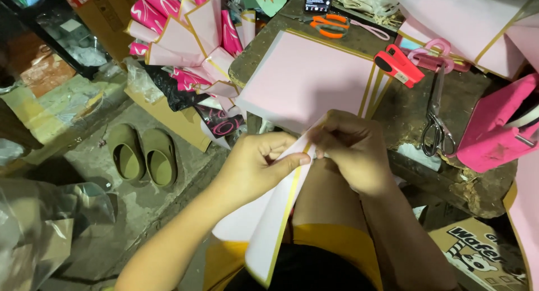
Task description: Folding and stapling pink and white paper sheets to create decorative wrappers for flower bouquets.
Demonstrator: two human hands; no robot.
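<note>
Head view: the left hand (pixel 259 163) and the right hand (pixel 349 151) each have their grip closed on the upper edge of a pink sheet with gold border (pixel 276 223), held over the lap, just before the bench (pixel 415 108) bearing a pink paper stack (pixel 303 77), silver scissors (pixel 435 119) and a red stapler (pixel 398 66).

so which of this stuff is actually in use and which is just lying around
In use: left hand, right hand, pink gold-edged sheet pinched between them.

Lying about: orange scissors, red stapler, steel scissors, olive slippers, pink sheet stack.
</note>
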